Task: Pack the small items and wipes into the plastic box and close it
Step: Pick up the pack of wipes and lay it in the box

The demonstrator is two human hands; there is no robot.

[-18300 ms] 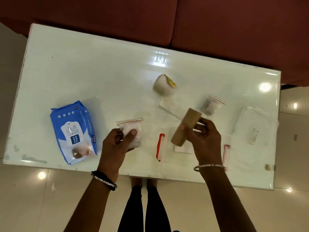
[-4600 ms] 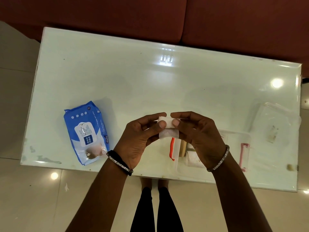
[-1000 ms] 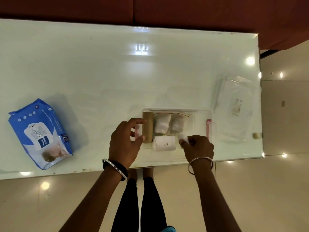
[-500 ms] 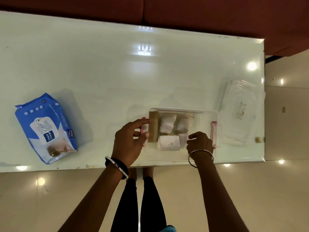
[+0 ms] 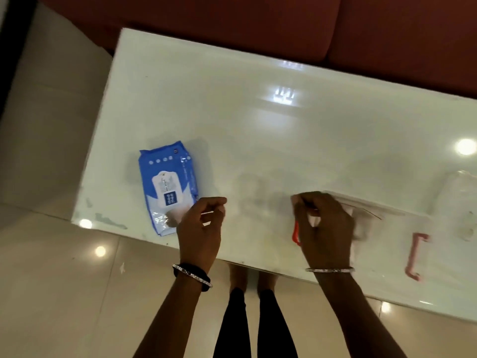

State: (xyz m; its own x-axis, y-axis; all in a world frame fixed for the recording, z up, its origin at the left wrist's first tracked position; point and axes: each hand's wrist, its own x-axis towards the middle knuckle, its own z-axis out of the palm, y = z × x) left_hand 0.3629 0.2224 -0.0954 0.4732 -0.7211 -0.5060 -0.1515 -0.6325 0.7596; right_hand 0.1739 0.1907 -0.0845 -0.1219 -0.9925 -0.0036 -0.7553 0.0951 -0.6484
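Note:
A blue wipes pack lies flat near the table's front left. My left hand hovers at the pack's lower right corner, fingers loosely curled and apart, holding nothing. The clear plastic box sits at the front right, with a red latch on its right end and another red latch on its left end. My right hand curls over the box's left end and grips it there. It hides most of the small items; a white packet shows between the fingers. The clear lid lies beyond the box.
The white glass table stands before a dark red sofa. Its front edge runs just under my wrists, and my legs stand on the tiled floor below it.
My left hand let go of the box's left end and moved left to the wipes pack. My right hand shifted from inside the box to its left end. The view swung left.

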